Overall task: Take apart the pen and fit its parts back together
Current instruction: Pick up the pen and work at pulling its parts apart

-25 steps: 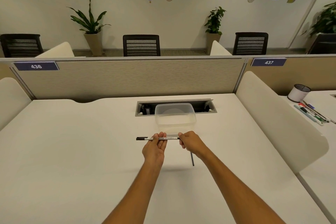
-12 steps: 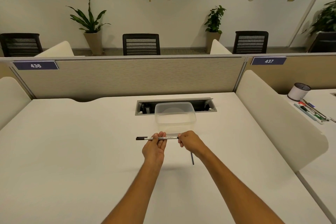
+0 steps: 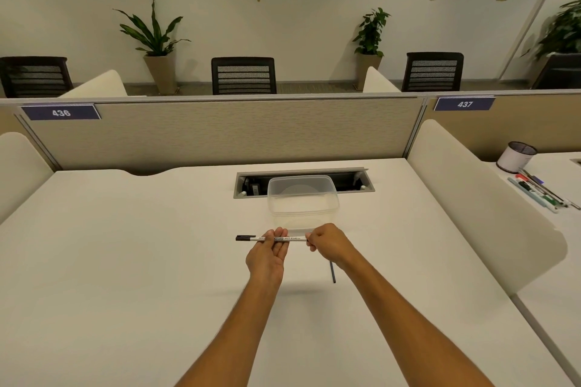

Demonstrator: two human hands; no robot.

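Observation:
A thin white pen (image 3: 294, 238) with a black cap at its left end lies level above the desk, held between both hands. My left hand (image 3: 267, 253) holds its middle with fingertips, palm turned up. My right hand (image 3: 327, 242) grips the pen's right end with curled fingers, hiding that end. A thin dark rod (image 3: 332, 272), a separate pen part, lies on the white desk (image 3: 125, 261) just below my right wrist.
A clear plastic container (image 3: 303, 201) stands just beyond the hands, in front of an open cable slot (image 3: 301, 181). A beige partition runs along the back. On the neighbouring desk at right are a white cup (image 3: 515, 156) and several pens (image 3: 539, 192).

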